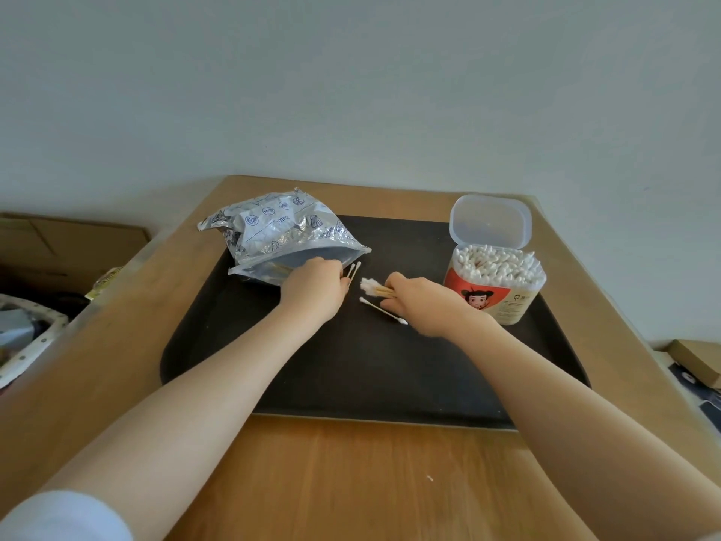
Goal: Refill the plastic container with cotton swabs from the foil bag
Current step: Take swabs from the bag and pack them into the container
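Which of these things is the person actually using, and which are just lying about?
In use:
foil bag
plastic container, lid open
swab bundle in right hand
left hand at the bag mouth
loose swab on black tray

Lying about:
cardboard box, far left
clutter beside the table

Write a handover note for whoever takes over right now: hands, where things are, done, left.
Left hand: at the mouth of the crinkled silver foil bag, fingers closed on a couple of wooden-stemmed cotton swabs.
Right hand: shut on a small bundle of swabs, tips pointing left.
One loose swab lies on the black tray under the right hand.
Clear plastic container with red label: right side of the tray, hinged lid open, already looks nearly full.
Done: most of the refill.
Left: put in the held swabs and the loose one, check the bag for more, close the lid.
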Available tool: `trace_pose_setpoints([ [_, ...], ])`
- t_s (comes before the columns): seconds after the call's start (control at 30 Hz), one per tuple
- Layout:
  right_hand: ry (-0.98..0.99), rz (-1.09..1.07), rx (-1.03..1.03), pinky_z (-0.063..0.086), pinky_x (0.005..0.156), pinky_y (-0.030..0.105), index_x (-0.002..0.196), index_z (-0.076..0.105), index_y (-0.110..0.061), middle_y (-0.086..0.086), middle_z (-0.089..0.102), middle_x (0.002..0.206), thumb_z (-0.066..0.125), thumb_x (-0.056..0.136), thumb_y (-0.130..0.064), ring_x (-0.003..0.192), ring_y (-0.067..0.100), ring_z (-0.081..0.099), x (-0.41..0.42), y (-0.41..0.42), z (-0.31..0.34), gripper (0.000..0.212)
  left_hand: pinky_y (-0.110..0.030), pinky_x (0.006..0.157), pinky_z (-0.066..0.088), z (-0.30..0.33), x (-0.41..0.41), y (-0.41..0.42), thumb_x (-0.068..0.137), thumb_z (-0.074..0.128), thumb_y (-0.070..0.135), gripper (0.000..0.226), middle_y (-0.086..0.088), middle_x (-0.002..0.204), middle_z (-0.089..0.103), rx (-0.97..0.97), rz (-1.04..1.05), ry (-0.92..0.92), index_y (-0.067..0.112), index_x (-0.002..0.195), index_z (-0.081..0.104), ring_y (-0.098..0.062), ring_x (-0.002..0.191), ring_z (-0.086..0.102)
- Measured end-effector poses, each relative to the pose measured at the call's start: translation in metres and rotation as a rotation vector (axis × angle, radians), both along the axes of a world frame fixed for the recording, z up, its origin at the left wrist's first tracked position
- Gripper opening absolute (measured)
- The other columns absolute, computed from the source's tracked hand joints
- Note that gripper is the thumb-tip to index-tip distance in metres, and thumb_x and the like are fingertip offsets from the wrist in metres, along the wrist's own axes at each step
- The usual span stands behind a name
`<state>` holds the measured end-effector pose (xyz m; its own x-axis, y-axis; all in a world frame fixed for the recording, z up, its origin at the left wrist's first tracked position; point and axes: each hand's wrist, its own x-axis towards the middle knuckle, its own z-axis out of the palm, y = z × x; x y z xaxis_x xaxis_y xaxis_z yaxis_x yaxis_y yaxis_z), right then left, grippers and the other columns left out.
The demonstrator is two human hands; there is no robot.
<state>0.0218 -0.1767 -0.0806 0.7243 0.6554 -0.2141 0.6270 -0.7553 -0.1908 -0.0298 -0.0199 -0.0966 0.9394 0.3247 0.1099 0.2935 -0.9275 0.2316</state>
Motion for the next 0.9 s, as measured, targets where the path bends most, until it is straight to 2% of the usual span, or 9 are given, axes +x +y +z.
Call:
trace_pose_setpoints([
  [0.1, -0.048, 0.035, -0.097, 0.045, 0.066, 0.034, 0.115, 0.044, -0.013, 0.006, 0.057, 0.099, 0.046, 0.096, -0.035, 0.079, 0.020, 0.052, -0.002, 0.007, 0.004, 0.030, -0.035, 0.067, 0.043, -0.002, 0.010, -0.004, 0.094, 0.047, 0.038, 0.037, -0.011, 0.115, 0.052, 0.103, 0.054, 0.069, 0.008, 0.115, 0.056, -0.029, 0.098, 0.058],
  [0.2, -0.145, 0.089, -0.267, 0.041, 0.063, 0.032, 0.110, 0.049, -0.010, 0.004, 0.054, 0.092, 0.044, 0.096, -0.021, 0.076, 0.021, 0.051, -0.004, 0.011, 0.011, 0.019, -0.034, 0.067, 0.040, 0.000, 0.019, -0.015, 0.094, 0.051, 0.023, 0.028, -0.012, 0.115, 0.050, 0.190, 0.026, 0.090, 0.006, 0.117, 0.055, -0.030, 0.100, 0.057],
  [0.43, -0.183, 0.103, -0.257, 0.037, 0.057, 0.031, 0.105, 0.042, -0.011, -0.002, 0.043, 0.070, 0.038, 0.096, -0.027, 0.068, 0.018, 0.049, -0.003, -0.001, 0.014, 0.019, -0.038, 0.095, 0.039, -0.003, 0.028, -0.014, 0.092, 0.040, 0.002, 0.037, -0.019, 0.131, 0.043, 0.286, -0.093, 0.229, -0.001, 0.129, 0.039, -0.032, 0.122, 0.041],
  [0.53, -0.183, 0.118, -0.141, 0.038, 0.056, 0.031, 0.100, 0.035, -0.014, -0.003, 0.042, 0.068, 0.038, 0.096, -0.024, 0.065, 0.017, 0.050, -0.004, -0.006, 0.017, 0.011, -0.035, 0.074, 0.042, 0.011, 0.020, -0.008, 0.096, 0.036, 0.009, 0.019, -0.020, 0.112, 0.056, 0.058, -0.140, 0.145, 0.001, 0.112, 0.041, -0.030, 0.099, 0.056],
  [0.6, -0.209, 0.152, -0.111, 0.032, 0.050, 0.027, 0.098, 0.031, -0.016, -0.002, 0.041, 0.066, 0.037, 0.096, -0.022, 0.056, 0.013, 0.043, -0.006, -0.007, 0.021, 0.009, -0.031, 0.063, 0.043, 0.023, 0.016, -0.009, 0.099, 0.031, 0.020, 0.015, -0.011, 0.095, 0.060, -0.243, -0.189, 0.076, 0.008, 0.103, 0.039, -0.020, 0.079, 0.060],
  [0.67, -0.232, 0.181, -0.114, 0.027, 0.047, 0.027, 0.094, 0.027, -0.016, -0.001, 0.039, 0.065, 0.036, 0.096, -0.020, 0.054, 0.013, 0.039, -0.008, -0.009, 0.025, 0.010, -0.033, 0.071, 0.053, 0.029, 0.011, -0.012, 0.100, 0.029, 0.023, 0.015, -0.007, 0.093, 0.059, -0.606, -0.196, 0.046, 0.013, 0.097, 0.039, -0.014, 0.078, 0.062],
  [0.8, -0.275, 0.224, -0.157, 0.027, 0.048, 0.029, 0.091, 0.028, -0.015, -0.002, 0.037, 0.065, 0.034, 0.096, -0.019, 0.053, 0.015, 0.038, -0.010, -0.012, 0.030, 0.009, -0.041, 0.079, 0.057, 0.032, 0.003, -0.011, 0.099, 0.030, 0.019, 0.017, -0.020, 0.104, 0.062, -1.296, -0.168, 0.078, 0.016, 0.088, 0.043, -0.028, 0.089, 0.066],
  [0.83, -0.282, 0.239, -0.166, 0.027, 0.049, 0.029, 0.092, 0.028, -0.015, -0.002, 0.036, 0.066, 0.034, 0.096, -0.019, 0.054, 0.017, 0.039, -0.012, -0.011, 0.031, 0.009, -0.039, 0.075, 0.058, 0.033, 0.001, -0.013, 0.098, 0.031, 0.018, 0.016, -0.020, 0.099, 0.062, -1.266, -0.189, 0.107, 0.013, 0.090, 0.043, -0.028, 0.086, 0.066],
  [0.9, -0.299, 0.261, -0.170, 0.032, 0.055, 0.031, 0.096, 0.035, -0.012, -0.003, 0.037, 0.069, 0.035, 0.097, -0.018, 0.061, 0.022, 0.042, -0.015, -0.009, 0.032, 0.006, -0.037, 0.072, 0.057, 0.031, 0.000, -0.018, 0.098, 0.030, 0.018, 0.015, -0.016, 0.087, 0.061, -0.931, -0.267, 0.123, 0.011, 0.092, 0.041, -0.025, 0.076, 0.064],
])
